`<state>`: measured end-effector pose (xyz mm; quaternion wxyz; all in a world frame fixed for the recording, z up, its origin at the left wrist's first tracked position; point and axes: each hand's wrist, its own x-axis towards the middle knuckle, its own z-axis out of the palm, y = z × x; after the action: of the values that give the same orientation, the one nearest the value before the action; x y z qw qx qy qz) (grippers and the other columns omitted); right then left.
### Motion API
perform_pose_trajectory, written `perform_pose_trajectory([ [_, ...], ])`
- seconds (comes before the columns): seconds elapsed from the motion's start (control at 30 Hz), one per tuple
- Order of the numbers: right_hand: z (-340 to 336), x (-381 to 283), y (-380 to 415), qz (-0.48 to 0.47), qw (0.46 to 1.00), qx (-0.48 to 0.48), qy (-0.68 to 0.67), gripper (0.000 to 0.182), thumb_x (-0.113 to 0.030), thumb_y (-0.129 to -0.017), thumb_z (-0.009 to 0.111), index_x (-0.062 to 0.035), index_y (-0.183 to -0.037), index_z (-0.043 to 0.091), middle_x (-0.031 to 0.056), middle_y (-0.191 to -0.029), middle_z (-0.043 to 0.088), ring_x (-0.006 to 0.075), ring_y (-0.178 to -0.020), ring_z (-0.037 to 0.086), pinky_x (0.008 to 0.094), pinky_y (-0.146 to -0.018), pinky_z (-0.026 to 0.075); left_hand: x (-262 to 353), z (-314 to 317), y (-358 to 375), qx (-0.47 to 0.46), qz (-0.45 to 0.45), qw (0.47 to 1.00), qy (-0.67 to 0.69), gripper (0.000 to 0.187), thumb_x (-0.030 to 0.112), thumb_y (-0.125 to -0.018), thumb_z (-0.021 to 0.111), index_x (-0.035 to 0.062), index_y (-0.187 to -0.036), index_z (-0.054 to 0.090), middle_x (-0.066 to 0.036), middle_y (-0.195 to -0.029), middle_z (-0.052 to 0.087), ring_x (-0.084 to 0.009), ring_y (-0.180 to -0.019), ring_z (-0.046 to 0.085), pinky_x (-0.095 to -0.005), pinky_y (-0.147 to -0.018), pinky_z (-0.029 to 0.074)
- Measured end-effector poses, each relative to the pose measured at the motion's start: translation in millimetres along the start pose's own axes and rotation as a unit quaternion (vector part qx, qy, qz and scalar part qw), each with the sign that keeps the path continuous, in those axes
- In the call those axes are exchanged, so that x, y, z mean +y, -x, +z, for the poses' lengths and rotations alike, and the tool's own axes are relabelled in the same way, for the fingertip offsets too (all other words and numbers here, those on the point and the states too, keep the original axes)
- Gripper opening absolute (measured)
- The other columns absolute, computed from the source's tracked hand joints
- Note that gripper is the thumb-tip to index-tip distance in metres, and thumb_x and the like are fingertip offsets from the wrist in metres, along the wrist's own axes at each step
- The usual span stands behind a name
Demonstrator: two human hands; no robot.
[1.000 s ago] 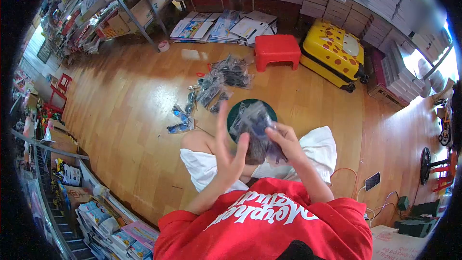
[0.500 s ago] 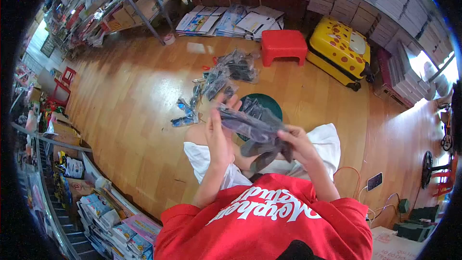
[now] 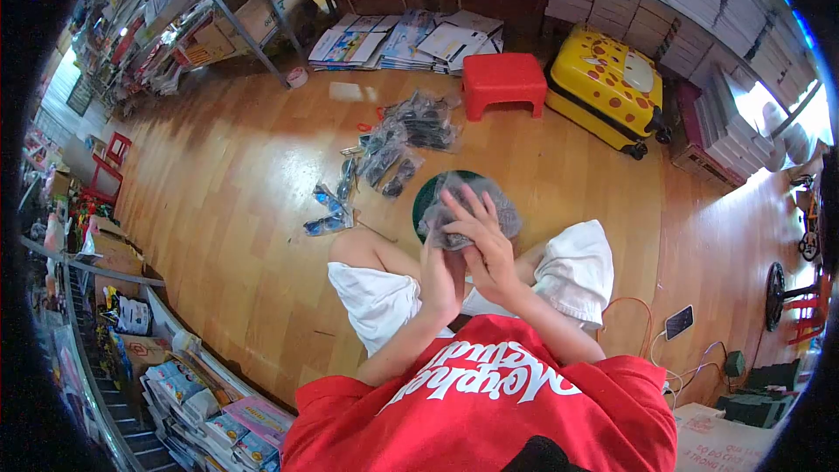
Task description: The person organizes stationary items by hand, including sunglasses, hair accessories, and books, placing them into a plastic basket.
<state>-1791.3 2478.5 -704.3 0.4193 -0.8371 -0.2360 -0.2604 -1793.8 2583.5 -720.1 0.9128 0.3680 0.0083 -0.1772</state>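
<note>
My left hand (image 3: 442, 284) is upright in front of my lap, its fingers closed around a crinkled clear plastic bag (image 3: 442, 234). The contents look dark, but I cannot make out their shape. Over the same bag lies my right hand (image 3: 488, 249), fingers spread and thumb side against it, so the bag is pressed between both hands. Just beyond them is a dark green round tray (image 3: 424, 197), partly covered by more plastic-wrapped dark items (image 3: 502, 201). Farther left on the floor lie blue-lensed sunglasses (image 3: 330, 211) and a pile of bagged sunglasses (image 3: 424, 122).
A red plastic stool (image 3: 503, 83) and a yellow spotted suitcase (image 3: 607, 87) stand ahead. Booklets (image 3: 402, 39) lie along the back, under stacked paper. A phone (image 3: 679, 322) with cables is at right. Shelves with packed goods (image 3: 197, 402) run along the left.
The bag, earlier stretched sideways between both hands, is now gathered upright between them. My right hand has moved left and over it; my left hand has moved right.
</note>
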Motion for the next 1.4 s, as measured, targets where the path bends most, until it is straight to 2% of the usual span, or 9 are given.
perform_pose_trajectory([
  [0.13,9,-36,-17,-0.02,0.999,-0.045,0.003,0.049,-0.004,-0.07,0.056,-0.0067,-0.119,0.053,0.0104,-0.131,0.047,0.0273,-0.124,0.04,0.0449,-0.103,0.025,-22,-25,14,-0.084,0.096,0.97,0.208,0.047,0.032,-0.097,0.029,0.009,-0.138,0.025,-0.008,-0.14,0.032,-0.0195,-0.126,0.035,-0.0365,-0.105,0.028],
  [0.67,26,-24,7,-0.043,0.993,-0.068,0.084,0.063,-0.012,-0.07,0.06,-0.013,-0.13,0.043,0.0102,-0.139,0.036,0.0238,-0.128,0.036,0.0464,-0.106,0.018,-27,-56,18,-0.03,0.068,0.996,-0.054,0.05,0.038,-0.096,0.026,0.0172,-0.141,0.02,-0.004,-0.144,0.023,-0.0201,-0.128,0.031,-0.0394,-0.106,0.026],
  [0.7,28,-17,8,-0.044,0.991,-0.07,0.101,0.062,-0.011,-0.07,0.061,-0.0149,-0.13,0.044,0.009,-0.14,0.036,0.0223,-0.128,0.036,0.0462,-0.107,0.017,-19,-69,8,-0.222,-0.02,0.907,0.358,0.049,0.037,-0.096,0.026,0.0156,-0.14,0.022,-0.005,-0.143,0.027,-0.0203,-0.128,0.032,-0.0395,-0.106,0.025],
  [0.8,16,7,15,-0.04,0.978,-0.002,0.203,0.061,-0.011,-0.07,0.06,-0.0166,-0.129,0.045,0.0082,-0.139,0.037,0.024,-0.129,0.034,0.0469,-0.107,0.017,34,-29,3,-0.083,0.013,0.994,0.074,0.048,0.036,-0.096,0.029,0.0141,-0.139,0.025,-0.006,-0.14,0.033,-0.0207,-0.127,0.034,-0.0392,-0.106,0.025],
  [0.97,19,-2,10,0.035,0.989,-0.022,0.142,0.057,-0.012,-0.072,0.058,-0.0174,-0.128,0.047,0.0081,-0.139,0.038,0.0268,-0.131,0.03,0.0478,-0.107,0.014,2,-23,8,0.024,-0.07,0.996,0.053,0.048,0.037,-0.096,0.032,0.0158,-0.139,0.026,-0.004,-0.14,0.035,-0.0202,-0.128,0.032,-0.0403,-0.105,0.027],
  [1.07,22,-14,9,0.004,0.997,-0.028,0.075,0.054,-0.013,-0.075,0.055,-0.0166,-0.128,0.047,0.0082,-0.139,0.038,0.0268,-0.131,0.03,0.0477,-0.108,0.013,-13,-30,7,-0.188,-0.042,0.914,0.357,0.047,0.035,-0.096,0.032,0.0177,-0.139,0.026,-0.003,-0.14,0.034,-0.0198,-0.128,0.033,-0.0404,-0.104,0.028],
  [1.1,24,-7,8,-0.005,0.998,-0.03,0.053,0.053,-0.013,-0.075,0.055,-0.0162,-0.127,0.047,0.0079,-0.139,0.038,0.0267,-0.131,0.03,0.0476,-0.108,0.013,-7,-35,12,-0.039,-0.002,0.996,0.083,0.048,0.037,-0.095,0.034,0.0129,-0.137,0.029,-0.004,-0.137,0.038,-0.0169,-0.123,0.038,-0.0349,-0.1,0.033],
  [1.27,20,63,22,0.062,0.971,-0.105,0.205,0.048,-0.019,-0.082,0.051,-0.0084,-0.128,0.044,0.0105,-0.137,0.039,0.0263,-0.129,0.035,0.0434,-0.106,0.019,38,-57,-6,-0.011,0.019,0.999,0.03,0.05,0.035,-0.096,0.033,0.0052,-0.136,0.03,-0.011,-0.136,0.039,-0.0228,-0.123,0.04,-0.0414,-0.102,0.032],
  [1.4,-17,152,82,0.335,0.85,0.109,-0.391,0.049,-0.037,-0.096,0.034,-0.0009,-0.128,0.04,0.0115,-0.128,0.047,0.0215,-0.12,0.042,0.0349,-0.103,0.029,72,-96,-8,0.085,0.048,0.99,-0.102,0.044,0.034,-0.095,0.038,0.0025,-0.126,0.042,-0.013,-0.123,0.05,-0.021,-0.109,0.051,-0.0341,-0.088,0.042],
])
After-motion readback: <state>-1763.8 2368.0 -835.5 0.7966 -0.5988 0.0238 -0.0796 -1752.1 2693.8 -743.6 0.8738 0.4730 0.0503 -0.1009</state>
